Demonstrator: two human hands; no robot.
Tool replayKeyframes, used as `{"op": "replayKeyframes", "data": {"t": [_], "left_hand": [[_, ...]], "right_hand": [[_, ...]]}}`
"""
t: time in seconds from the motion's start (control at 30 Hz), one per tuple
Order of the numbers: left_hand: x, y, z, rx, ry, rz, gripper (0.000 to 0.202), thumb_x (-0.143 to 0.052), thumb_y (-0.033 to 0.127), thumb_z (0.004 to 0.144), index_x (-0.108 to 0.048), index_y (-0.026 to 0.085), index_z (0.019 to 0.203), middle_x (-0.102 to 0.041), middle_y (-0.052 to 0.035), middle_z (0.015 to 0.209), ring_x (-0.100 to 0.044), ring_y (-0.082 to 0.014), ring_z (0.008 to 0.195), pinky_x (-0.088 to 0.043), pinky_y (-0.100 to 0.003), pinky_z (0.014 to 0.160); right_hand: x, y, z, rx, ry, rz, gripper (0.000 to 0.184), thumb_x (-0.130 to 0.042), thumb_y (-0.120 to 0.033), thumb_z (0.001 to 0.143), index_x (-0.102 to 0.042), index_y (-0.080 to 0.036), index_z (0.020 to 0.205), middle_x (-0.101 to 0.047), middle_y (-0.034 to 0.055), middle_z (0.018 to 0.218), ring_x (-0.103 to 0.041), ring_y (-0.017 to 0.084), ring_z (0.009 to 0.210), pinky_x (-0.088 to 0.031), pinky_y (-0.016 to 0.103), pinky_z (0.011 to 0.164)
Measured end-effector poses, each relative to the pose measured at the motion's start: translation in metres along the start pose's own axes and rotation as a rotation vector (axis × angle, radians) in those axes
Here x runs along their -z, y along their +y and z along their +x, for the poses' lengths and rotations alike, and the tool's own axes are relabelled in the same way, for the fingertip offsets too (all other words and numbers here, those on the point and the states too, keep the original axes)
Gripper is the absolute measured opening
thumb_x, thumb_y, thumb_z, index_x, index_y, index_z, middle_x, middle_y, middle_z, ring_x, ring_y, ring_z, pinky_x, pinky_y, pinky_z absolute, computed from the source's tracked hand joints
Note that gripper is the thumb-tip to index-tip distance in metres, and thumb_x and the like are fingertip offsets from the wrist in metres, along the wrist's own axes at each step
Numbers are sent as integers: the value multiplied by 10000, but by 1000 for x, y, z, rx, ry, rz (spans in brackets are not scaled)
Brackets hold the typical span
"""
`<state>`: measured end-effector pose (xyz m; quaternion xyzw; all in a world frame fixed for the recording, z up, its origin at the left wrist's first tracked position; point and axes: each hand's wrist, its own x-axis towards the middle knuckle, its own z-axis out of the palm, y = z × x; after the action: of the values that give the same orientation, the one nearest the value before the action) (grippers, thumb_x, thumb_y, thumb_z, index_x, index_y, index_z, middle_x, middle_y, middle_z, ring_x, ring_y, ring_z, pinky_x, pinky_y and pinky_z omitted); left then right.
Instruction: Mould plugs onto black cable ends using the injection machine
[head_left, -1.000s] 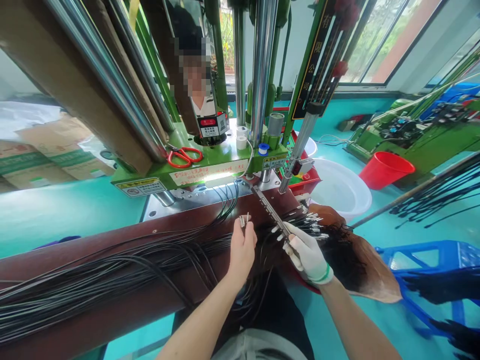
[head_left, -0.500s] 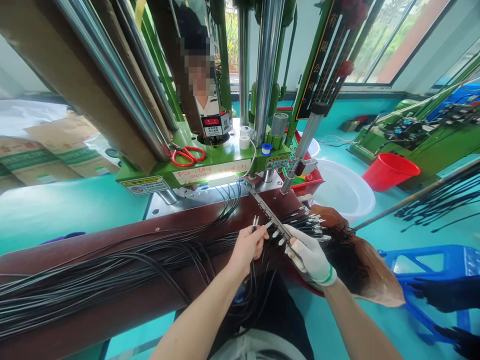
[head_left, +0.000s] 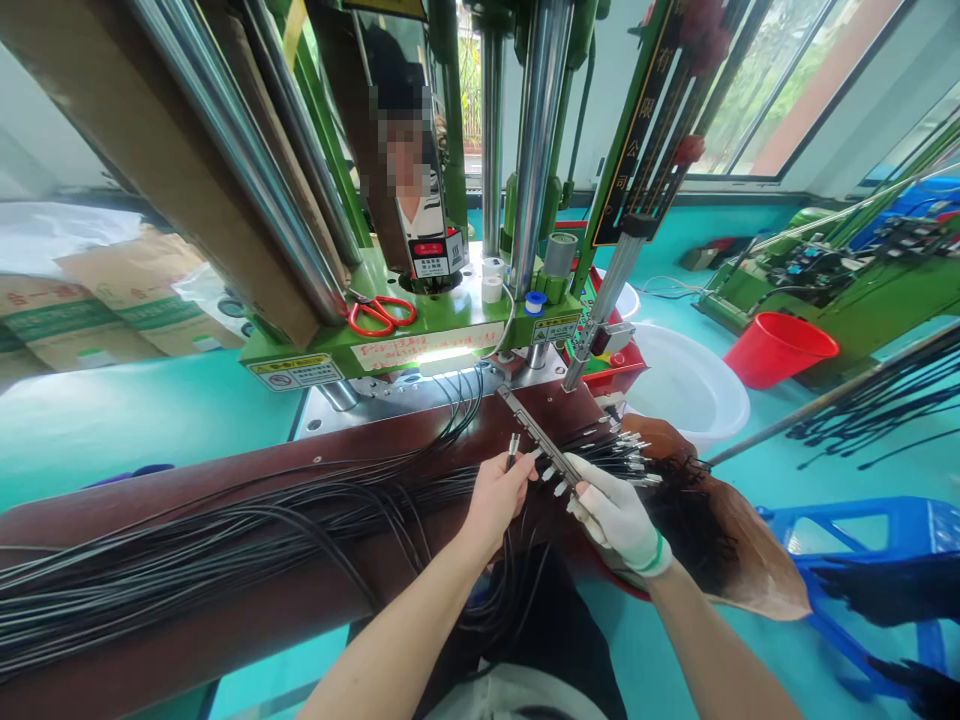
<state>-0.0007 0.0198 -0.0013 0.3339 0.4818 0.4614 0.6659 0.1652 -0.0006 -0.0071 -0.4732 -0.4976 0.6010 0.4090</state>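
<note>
Left hand [head_left: 496, 492] pinches cable ends [head_left: 514, 444] beside the bar [head_left: 534, 430]; gloved right hand [head_left: 616, 512] grips the bar's near end, aslant over the bench [head_left: 390, 428]. Holding the bar steady and the cable ends even probably serves best.

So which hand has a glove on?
The right hand, gripping the metal bar: its glove is white with a green band at the wrist. The left hand, pinching cable ends, is bare.
</note>
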Motion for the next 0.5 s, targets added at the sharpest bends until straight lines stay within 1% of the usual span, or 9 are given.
{"op": "replayKeyframes", "data": {"t": [0.1,0.13,0.2,0.27,0.3,0.33,0.4,0.43,0.5], "left_hand": [[2,2,1,-32,2,94,308,-553,433,709,-469,162,589,-247,111,336,-180,-21,306,-122,-166,329],[3,3,1,-58,-7,141,311,-538,437,722,-482,157,600,-269,103,347,-205,-24,315,-145,-165,333],[6,8,0,-144,3,234,319,-509,445,750,-516,146,640,-362,72,407,-293,-34,351,-215,-163,353],[10,14,-2,-250,81,280,327,-474,455,780,-547,144,714,-433,46,490,-371,-48,407,-279,-163,383],[11,17,-3,-294,136,272,333,-447,463,797,-553,149,767,-432,47,504,-381,-53,420,-292,-163,390],[12,20,-4,-323,186,243,341,-416,472,813,-547,157,824,-409,58,494,-367,-54,412,-289,-162,385],[13,21,-4,-320,246,148,343,-357,490,835,-499,183,888,-320,91,444,-292,-56,366,-239,-160,349],[12,19,-4,-298,257,102,324,-344,494,838,-467,197,875,-284,104,428,-250,-56,345,-206,-160,334],[11,15,-1,-252,252,41,269,-374,481,827,-400,217,787,-261,115,422,-201,-52,332,-162,-161,325]], "right_hand": [[-2,-1,0,6,11,-28,521,-505,-347,801,-449,-108,1261,-473,-35,542,-327,11,341,-232,133,303],[-1,-1,0,2,6,-24,515,-502,-349,804,-450,-113,1259,-476,-34,546,-323,9,338,-229,133,301],[1,0,1,1,5,-2,499,-494,-357,816,-452,-124,1255,-485,-32,553,-312,4,322,-211,130,291],[3,2,2,9,21,33,489,-487,-371,824,-452,-133,1251,-501,-26,560,-313,3,305,-191,129,279],[5,3,3,14,33,51,491,-488,-378,825,-451,-135,1250,-508,-22,564,-318,5,298,-183,129,274],[6,4,3,19,41,67,494,-489,-384,825,-449,-136,1251,-513,-20,566,-320,6,293,-178,130,271],[7,5,4,19,36,87,501,-491,-392,824,-445,-137,1252,-517,-19,569,-316,5,286,-173,129,266],[7,4,4,17,28,89,503,-496,-393,822,-446,-136,1251,-518,-19,569,-314,4,286,-172,129,266],[6,3,3,12,20,83,502,-505,-394,818,-456,-133,1244,-516,-18,562,-316,5,295,-171,128,269]]}}
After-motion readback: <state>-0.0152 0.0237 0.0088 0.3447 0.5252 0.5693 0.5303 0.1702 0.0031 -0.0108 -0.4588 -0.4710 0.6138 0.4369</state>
